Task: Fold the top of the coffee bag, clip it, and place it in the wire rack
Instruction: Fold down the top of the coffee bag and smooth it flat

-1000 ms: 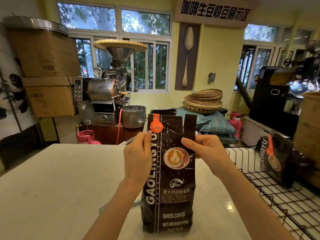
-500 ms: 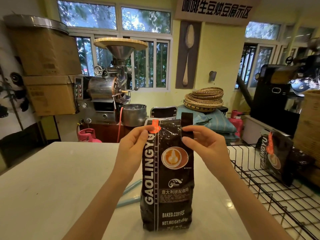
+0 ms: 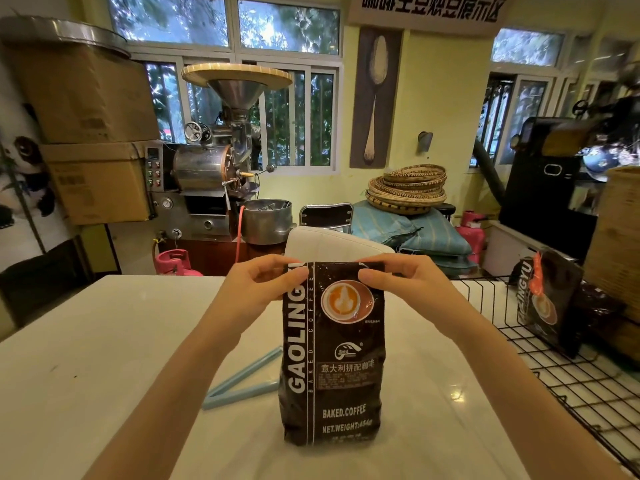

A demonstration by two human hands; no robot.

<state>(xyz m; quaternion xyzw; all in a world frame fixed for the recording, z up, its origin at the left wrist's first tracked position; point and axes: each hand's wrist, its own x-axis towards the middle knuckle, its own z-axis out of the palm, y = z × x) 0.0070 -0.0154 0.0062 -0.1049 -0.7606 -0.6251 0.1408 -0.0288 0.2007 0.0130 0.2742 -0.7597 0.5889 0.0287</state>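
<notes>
A pale glossy table [image 3: 104, 358] fills the foreground of a yellow-walled room, with stacked cardboard boxes [image 3: 90, 140] and a steel coffee roaster [image 3: 207, 174] behind it on the left. A light-blue clip [image 3: 242, 382] lies open in a V on the table, just left of the coffee bag [image 3: 332, 358]. The left hand [image 3: 256, 289] pinches the bag's top left corner between thumb and fingers. The dark bag stands upright at the table's middle, its top folded down; it reads "GAOLING", "BAKED.COFFEE" and "NET.WEIGHT". The right hand [image 3: 408, 282] pinches the top right corner likewise. Further right, the black wire rack [image 3: 571, 375] holds a second bag [image 3: 547, 303] of the same brand, leaning, with an orange mark near its top.
</notes>
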